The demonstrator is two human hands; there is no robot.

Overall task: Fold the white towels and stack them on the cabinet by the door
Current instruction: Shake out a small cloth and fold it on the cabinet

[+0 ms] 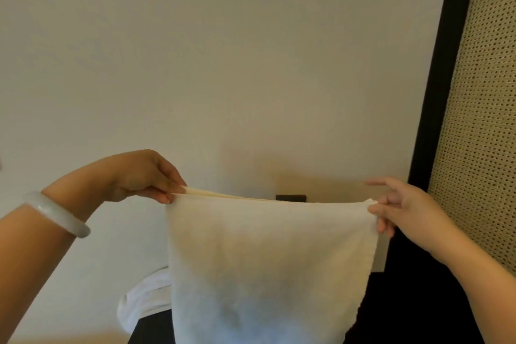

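Two towels show in my view: the hanging towel (268, 268) is doubled in front of me, its top edge running level from my left hand (142, 176) to my right hand (396, 204), its length dropping straight down before the dark surface (405, 315); the heaped towel (142, 299) lies low on the left, at that surface's edge. Each hand's fingers (174, 176) pinch one top corner, the right forefinger sticking out free. I judge the next fold brings corner to corner, with neither hand nearer

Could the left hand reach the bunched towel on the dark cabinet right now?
Probably not yet: the left hand pinches a top corner of the held towel, which hangs in front of the bunched towel. Its left part lies uncovered, though.
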